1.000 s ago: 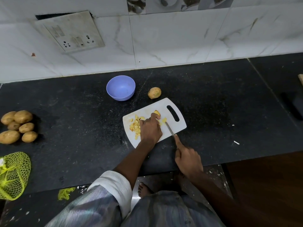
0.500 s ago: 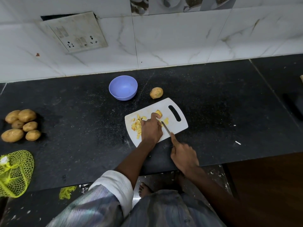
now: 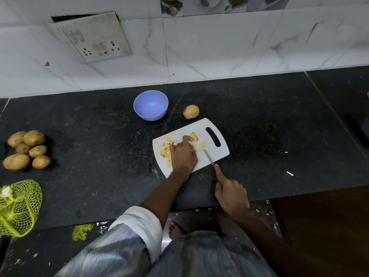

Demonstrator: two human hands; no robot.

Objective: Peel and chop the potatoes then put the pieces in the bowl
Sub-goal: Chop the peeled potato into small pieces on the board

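Yellow potato piece point(image 3: 194, 136) on white cutting board point(image 3: 217, 151) | left hand point(image 3: 183, 154) presses it down | right hand point(image 3: 231, 193) grips knife point(image 3: 208, 158) | likely firm, wet, slippery: pin flat side down | bowl point(image 3: 151, 104) well apart, no pieces visible inside.

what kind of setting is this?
Most likely a home kitchen: a black stone counter against a tiled wall with a socket plate, and a cutting board with chopped potato.

black counter point(image 3: 259, 120) | cutting board point(image 3: 221, 148), bowl point(image 3: 151, 105), potatoes point(image 3: 28, 148) (loose heap), net bag point(image 3: 18, 208)
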